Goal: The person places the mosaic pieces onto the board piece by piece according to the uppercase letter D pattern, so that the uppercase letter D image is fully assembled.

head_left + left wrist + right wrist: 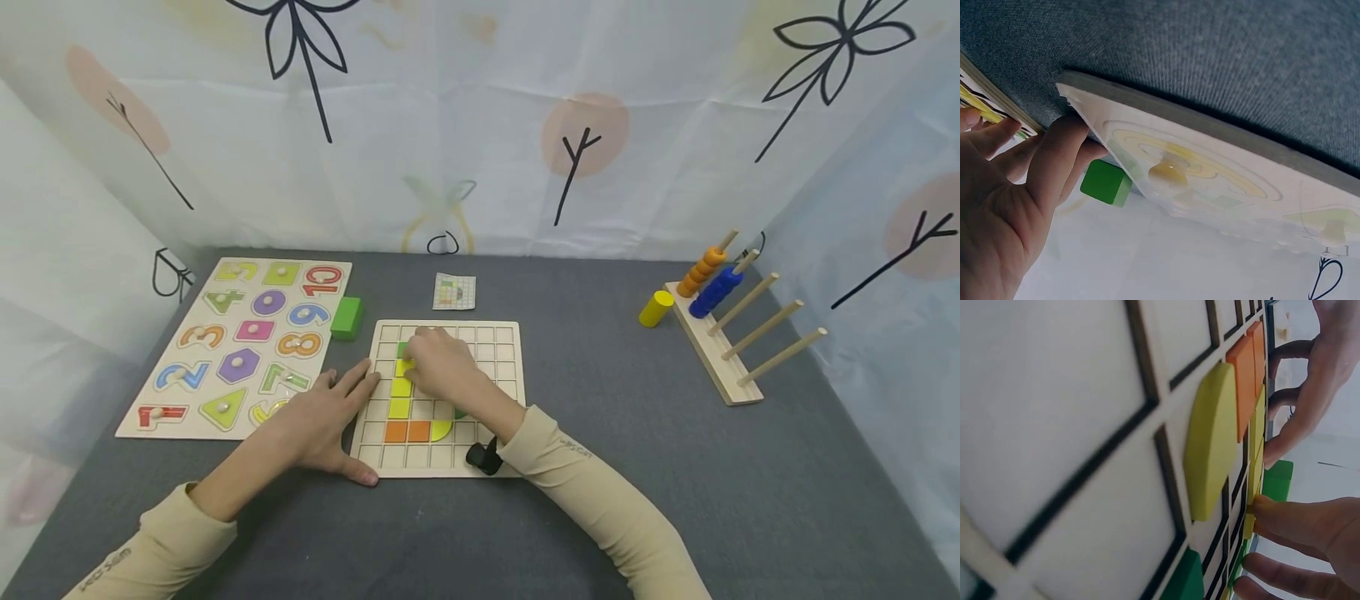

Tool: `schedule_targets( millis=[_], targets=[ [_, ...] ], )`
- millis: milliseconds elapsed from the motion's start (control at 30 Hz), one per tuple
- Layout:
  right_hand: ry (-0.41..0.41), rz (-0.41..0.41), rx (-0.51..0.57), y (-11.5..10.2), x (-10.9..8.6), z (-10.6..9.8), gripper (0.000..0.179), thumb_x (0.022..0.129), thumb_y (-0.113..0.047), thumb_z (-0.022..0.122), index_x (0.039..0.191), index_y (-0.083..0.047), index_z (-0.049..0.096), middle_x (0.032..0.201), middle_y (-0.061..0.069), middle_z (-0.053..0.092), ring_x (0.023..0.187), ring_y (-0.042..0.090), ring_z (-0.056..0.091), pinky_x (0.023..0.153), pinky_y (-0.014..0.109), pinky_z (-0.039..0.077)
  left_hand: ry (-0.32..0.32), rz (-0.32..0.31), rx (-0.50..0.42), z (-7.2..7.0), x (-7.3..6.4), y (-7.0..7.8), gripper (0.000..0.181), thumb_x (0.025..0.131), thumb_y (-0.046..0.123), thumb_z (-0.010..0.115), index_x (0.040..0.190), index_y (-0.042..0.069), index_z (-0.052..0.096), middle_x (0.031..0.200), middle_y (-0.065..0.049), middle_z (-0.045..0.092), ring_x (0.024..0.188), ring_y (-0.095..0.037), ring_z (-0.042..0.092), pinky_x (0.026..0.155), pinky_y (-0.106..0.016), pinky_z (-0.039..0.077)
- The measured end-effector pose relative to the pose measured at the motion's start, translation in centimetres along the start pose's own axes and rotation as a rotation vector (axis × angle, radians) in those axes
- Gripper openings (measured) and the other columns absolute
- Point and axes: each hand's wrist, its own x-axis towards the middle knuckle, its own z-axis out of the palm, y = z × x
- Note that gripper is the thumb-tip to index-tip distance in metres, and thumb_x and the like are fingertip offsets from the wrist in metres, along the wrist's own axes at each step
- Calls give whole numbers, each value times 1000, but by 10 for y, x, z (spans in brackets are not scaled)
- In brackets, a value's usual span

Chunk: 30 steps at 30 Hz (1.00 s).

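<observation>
A wooden grid board (510, 333) lies on the table with coloured tiles in its cells. My right hand (442, 362) is over its upper left part, thumb and fingertips at a yellow square tile (1249, 525) that they appear to pinch. Just above shows a green tile (402, 350); below run more yellow squares (399, 408), then orange squares (407, 431) and a rounded yellow tile (441, 431). My right forearm partly covers a dark green tile (1186, 578). Fingers spread, my left hand (318, 425) rests along the board's left edge, its thumb near the lower left corner.
Left of the grid lies a number-and-shape knob puzzle (217, 333), with a green block (347, 318) against its right edge. A small pattern card (454, 292) lies behind the grid. At right are a pegged stand (708, 354) with orange and blue beads and a yellow cylinder (656, 308).
</observation>
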Motion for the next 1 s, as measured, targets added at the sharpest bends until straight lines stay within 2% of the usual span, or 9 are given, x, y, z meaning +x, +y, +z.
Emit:
schedule_targets(
  millis=[200,433,733,1000],
  targets=[
    [15,7,-8,-3,0,1,19,96,-20,72,113,-15,79,116,5,71,107,24,67,78,40,61,2,-4,-3,1,-1,-2,137,53,87,78,155,6,38,163,-23,35,134,-66,42,95,-70,51],
    [20,4,-2,-3,-1,1,15,96,-18,71,108,-14,81,108,6,71,99,23,67,74,37,60,5,-6,-11,2,-2,-5,137,52,87,78,155,6,37,163,-24,34,133,-67,42,95,-71,50],
    [34,2,2,-2,-1,2,16,96,-17,72,109,-14,80,110,6,72,98,23,67,74,35,60,5,-6,-2,1,-4,-3,137,52,88,78,155,7,38,163,-23,35,133,-67,42,94,-72,50],
    [46,-4,26,-1,-3,0,17,96,-16,71,109,-15,80,111,5,73,98,22,68,67,31,58,16,4,17,2,-3,-3,137,52,87,78,155,5,39,163,-23,36,132,-66,44,95,-71,50]
  ],
)
